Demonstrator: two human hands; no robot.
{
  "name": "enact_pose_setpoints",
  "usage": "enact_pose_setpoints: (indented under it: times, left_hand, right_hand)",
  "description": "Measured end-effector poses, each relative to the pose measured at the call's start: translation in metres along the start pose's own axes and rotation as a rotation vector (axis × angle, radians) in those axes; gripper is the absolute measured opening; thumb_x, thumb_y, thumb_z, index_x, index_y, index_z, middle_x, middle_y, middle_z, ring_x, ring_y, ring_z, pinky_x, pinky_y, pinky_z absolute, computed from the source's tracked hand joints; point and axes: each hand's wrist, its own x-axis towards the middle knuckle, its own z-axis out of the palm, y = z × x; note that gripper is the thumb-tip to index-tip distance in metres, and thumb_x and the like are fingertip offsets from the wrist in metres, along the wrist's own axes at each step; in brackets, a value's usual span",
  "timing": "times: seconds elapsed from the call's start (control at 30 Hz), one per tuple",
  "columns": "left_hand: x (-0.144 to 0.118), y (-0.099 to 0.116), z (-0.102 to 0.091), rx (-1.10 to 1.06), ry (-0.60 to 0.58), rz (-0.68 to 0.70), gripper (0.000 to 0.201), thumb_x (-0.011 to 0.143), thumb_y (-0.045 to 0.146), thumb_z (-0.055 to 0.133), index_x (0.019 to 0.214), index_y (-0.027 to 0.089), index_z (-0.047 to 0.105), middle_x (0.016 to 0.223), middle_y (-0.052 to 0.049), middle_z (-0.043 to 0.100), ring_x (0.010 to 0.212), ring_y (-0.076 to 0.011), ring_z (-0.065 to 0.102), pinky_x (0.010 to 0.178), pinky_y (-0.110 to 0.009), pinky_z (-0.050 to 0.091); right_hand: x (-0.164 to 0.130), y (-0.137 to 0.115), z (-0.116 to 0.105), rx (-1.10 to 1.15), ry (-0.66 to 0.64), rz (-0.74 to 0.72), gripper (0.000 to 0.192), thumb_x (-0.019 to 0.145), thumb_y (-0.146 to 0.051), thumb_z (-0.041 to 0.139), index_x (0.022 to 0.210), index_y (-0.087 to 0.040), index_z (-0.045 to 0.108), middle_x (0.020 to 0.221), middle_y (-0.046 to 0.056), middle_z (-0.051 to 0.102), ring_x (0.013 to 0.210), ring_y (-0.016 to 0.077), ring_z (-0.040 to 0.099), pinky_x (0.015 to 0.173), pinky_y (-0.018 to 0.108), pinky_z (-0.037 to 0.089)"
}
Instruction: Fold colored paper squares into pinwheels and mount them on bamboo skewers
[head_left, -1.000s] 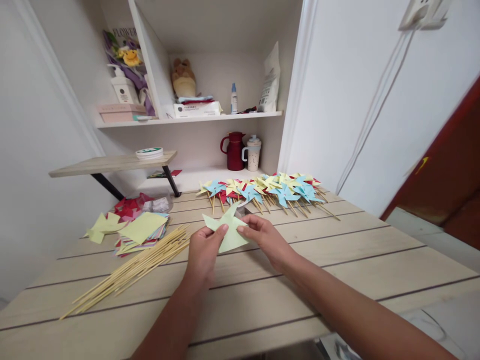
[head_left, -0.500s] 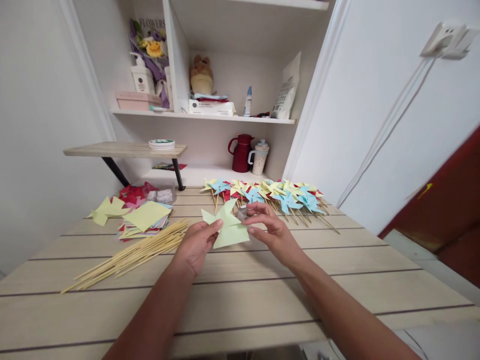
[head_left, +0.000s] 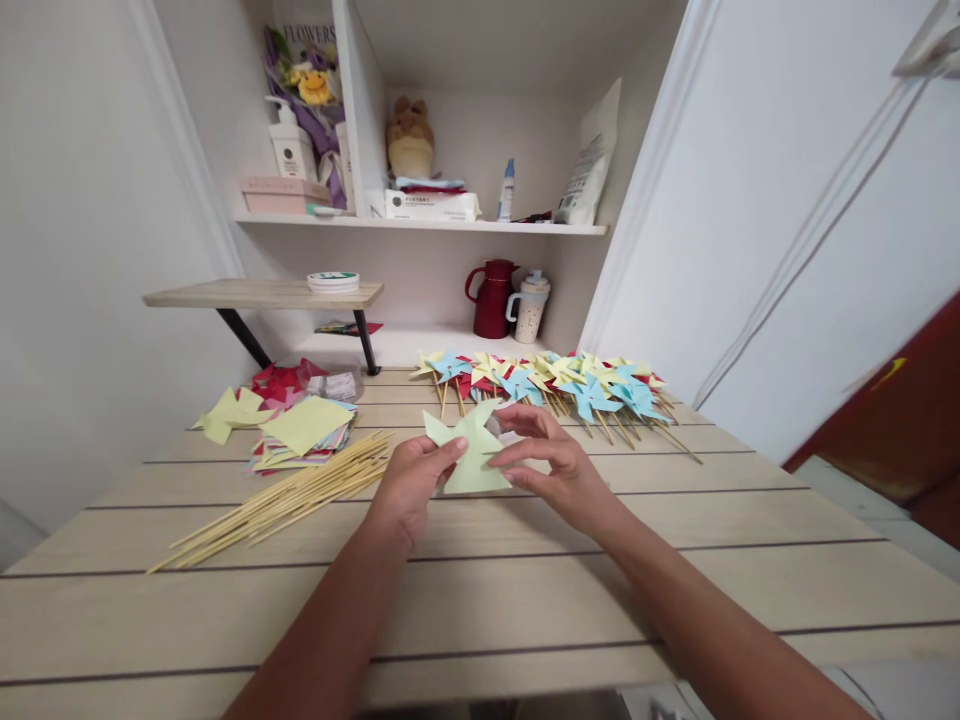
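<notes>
A pale green paper pinwheel (head_left: 474, 462) is held above the table in front of me. My left hand (head_left: 421, 478) pinches it from the left, the thumb lying on its front near the middle. Two pointed blades stick up at its top, and its lower part is a flat sheet. My right hand (head_left: 553, 462) is at its right edge with fingers apart and curved, the fingertips touching the paper. Behind the right fingers is a small clear object (head_left: 507, 436), mostly hidden. To the left of my left hand lies a bundle of thin wooden sticks (head_left: 292, 495).
Finished pinwheels on sticks (head_left: 592, 395) lie at the back right. At the left are a stack of coloured paper squares (head_left: 307, 428), a yellow cut paper piece (head_left: 231, 414) and red pieces (head_left: 281, 382). A small raised shelf (head_left: 262, 294), a red jug (head_left: 494, 300) and a cup (head_left: 532, 308) stand behind.
The view has shifted slightly, so everything sits a little further right. My right fingers have closed in somewhat at the pinwheel's right edge. My left hand keeps its pinch.
</notes>
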Motion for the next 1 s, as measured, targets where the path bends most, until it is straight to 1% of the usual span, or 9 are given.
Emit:
enact_pose_setpoints:
  times: [0.1, 0.2, 0.33, 0.47, 0.57, 0.8, 1.0]
  left_hand:
    - [-0.001, 0.002, 0.001, -0.034, -0.003, -0.022, 0.035, 0.061, 0.034, 0.086, 0.083, 0.009, 0.074, 0.076, -0.009, 0.074, 0.07, -0.0168, 0.066, 0.07, -0.028, 0.049]
    - [-0.003, 0.003, 0.004, -0.052, 0.007, -0.019, 0.034, 0.058, 0.033, 0.088, 0.079, 0.01, 0.074, 0.074, -0.008, 0.074, 0.066, -0.0154, 0.065, 0.068, -0.027, 0.048]
    - [-0.004, 0.003, 0.006, 0.001, 0.034, 0.005, 0.032, 0.059, 0.033, 0.087, 0.077, 0.01, 0.075, 0.069, -0.006, 0.073, 0.06, -0.0132, 0.062, 0.061, -0.024, 0.046]
    - [-0.005, 0.002, 0.008, 0.054, 0.04, 0.016, 0.035, 0.06, 0.035, 0.086, 0.083, 0.01, 0.076, 0.075, -0.008, 0.075, 0.063, -0.0153, 0.064, 0.062, -0.026, 0.047]
    - [-0.007, 0.003, 0.01, 0.095, 0.049, 0.016, 0.035, 0.059, 0.034, 0.086, 0.082, 0.01, 0.077, 0.077, -0.009, 0.076, 0.063, -0.0158, 0.064, 0.061, -0.025, 0.048]
    - [-0.009, 0.003, 0.013, 0.142, 0.048, 0.029, 0.033, 0.058, 0.035, 0.086, 0.079, 0.011, 0.078, 0.073, -0.009, 0.076, 0.06, -0.0159, 0.065, 0.057, -0.024, 0.047]
    - [-0.007, -0.001, 0.014, 0.131, 0.047, 0.033, 0.032, 0.057, 0.034, 0.087, 0.079, 0.012, 0.078, 0.073, -0.009, 0.076, 0.059, -0.0162, 0.065, 0.056, -0.024, 0.047]
  right_hand:
    - [0.001, -0.002, 0.002, 0.001, 0.003, -0.018, 0.008, 0.084, -0.034, 0.072, 0.087, -0.034, 0.079, 0.128, 0.004, 0.053, 0.124, 0.0254, 0.049, 0.111, 0.047, 0.039]
    - [0.002, -0.002, 0.004, 0.011, 0.015, -0.014, 0.006, 0.083, -0.034, 0.073, 0.081, -0.032, 0.079, 0.126, 0.004, 0.054, 0.121, 0.0254, 0.051, 0.109, 0.047, 0.039]
    - [0.002, 0.0, 0.007, 0.03, 0.05, 0.076, 0.006, 0.081, -0.033, 0.074, 0.078, -0.028, 0.077, 0.122, 0.006, 0.057, 0.118, 0.0258, 0.053, 0.105, 0.046, 0.041]
    - [0.002, 0.001, 0.01, 0.047, 0.109, 0.176, 0.01, 0.079, -0.034, 0.075, 0.074, -0.025, 0.074, 0.116, 0.006, 0.061, 0.116, 0.025, 0.055, 0.103, 0.044, 0.041]
    - [0.002, 0.0, 0.011, 0.052, 0.142, 0.225, 0.013, 0.077, -0.034, 0.076, 0.071, -0.023, 0.072, 0.114, 0.006, 0.063, 0.114, 0.0244, 0.057, 0.102, 0.043, 0.041]
    - [0.003, -0.002, 0.012, 0.062, 0.185, 0.285, 0.014, 0.074, -0.031, 0.077, 0.067, -0.022, 0.07, 0.11, 0.005, 0.066, 0.109, 0.0234, 0.06, 0.1, 0.041, 0.04]
    - [0.003, -0.003, 0.011, 0.051, 0.17, 0.296, 0.013, 0.073, -0.03, 0.078, 0.067, -0.021, 0.07, 0.11, 0.006, 0.067, 0.107, 0.0239, 0.062, 0.099, 0.042, 0.041]
